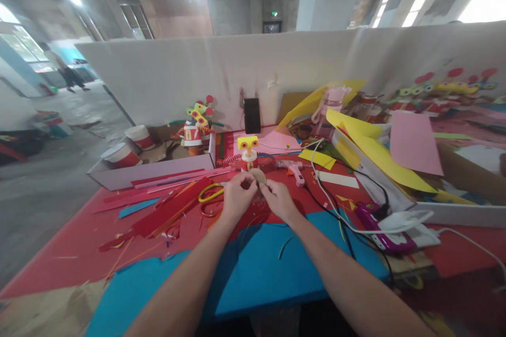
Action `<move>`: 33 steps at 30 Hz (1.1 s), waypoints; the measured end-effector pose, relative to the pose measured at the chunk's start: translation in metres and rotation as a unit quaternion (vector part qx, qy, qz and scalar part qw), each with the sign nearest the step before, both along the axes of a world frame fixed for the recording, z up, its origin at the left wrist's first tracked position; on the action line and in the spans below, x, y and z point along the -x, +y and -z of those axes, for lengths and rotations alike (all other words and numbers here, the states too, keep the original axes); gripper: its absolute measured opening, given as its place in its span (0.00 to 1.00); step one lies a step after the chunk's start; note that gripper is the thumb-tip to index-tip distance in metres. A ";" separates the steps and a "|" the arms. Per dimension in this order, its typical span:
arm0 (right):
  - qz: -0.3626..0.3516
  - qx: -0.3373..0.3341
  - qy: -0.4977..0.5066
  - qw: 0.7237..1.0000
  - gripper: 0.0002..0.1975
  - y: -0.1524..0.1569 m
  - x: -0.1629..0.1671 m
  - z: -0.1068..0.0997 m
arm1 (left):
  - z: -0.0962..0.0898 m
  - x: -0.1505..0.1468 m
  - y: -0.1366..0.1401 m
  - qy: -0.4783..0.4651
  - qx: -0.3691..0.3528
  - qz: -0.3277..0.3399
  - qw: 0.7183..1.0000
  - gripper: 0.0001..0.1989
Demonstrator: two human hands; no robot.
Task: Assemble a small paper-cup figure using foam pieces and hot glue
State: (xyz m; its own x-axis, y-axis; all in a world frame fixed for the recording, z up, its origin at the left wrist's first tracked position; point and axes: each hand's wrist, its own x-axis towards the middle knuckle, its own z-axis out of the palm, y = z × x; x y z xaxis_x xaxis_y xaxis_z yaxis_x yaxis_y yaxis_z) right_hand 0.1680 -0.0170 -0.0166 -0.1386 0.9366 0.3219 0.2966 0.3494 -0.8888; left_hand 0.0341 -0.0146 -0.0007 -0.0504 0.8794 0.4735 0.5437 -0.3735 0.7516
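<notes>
A small round tan disc, like cardboard point(258, 175), is held up between my hands over the table. My left hand point(239, 192) pinches its left edge with fingers curled. On the other side, the fingertips of my right hand point(279, 198) close on the lower right edge. Right behind the disc stands a paper-cup figure point(249, 158) with a yellow roll head and coiled paper arms. Yellow-handled scissors point(209, 193) lie just left of my left hand. A pink glue gun point(295, 172) rests beyond my right hand.
Paper strips point(169, 210) litter the table's left. A white box point(154, 174) holds cups and finished figures. Another box point(454, 213) holds coloured sheets at right. Cables run to a purple power strip point(385, 231). A black phone point(252, 116) leans on the white partition point(221, 73).
</notes>
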 end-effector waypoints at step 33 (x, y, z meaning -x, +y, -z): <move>0.002 0.030 -0.018 0.999 0.11 0.002 0.001 0.011 | -0.003 0.001 -0.003 0.208 -0.125 0.046 0.969 0.08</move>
State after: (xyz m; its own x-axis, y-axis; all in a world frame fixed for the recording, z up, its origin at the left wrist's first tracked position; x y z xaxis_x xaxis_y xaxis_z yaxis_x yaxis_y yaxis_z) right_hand 0.1674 -0.0148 -0.0277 -0.1448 0.9548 0.2595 0.3310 0.2939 -0.8967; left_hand 0.0334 -0.0175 0.0027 0.2649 0.7265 0.6341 0.7360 -0.5772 0.3538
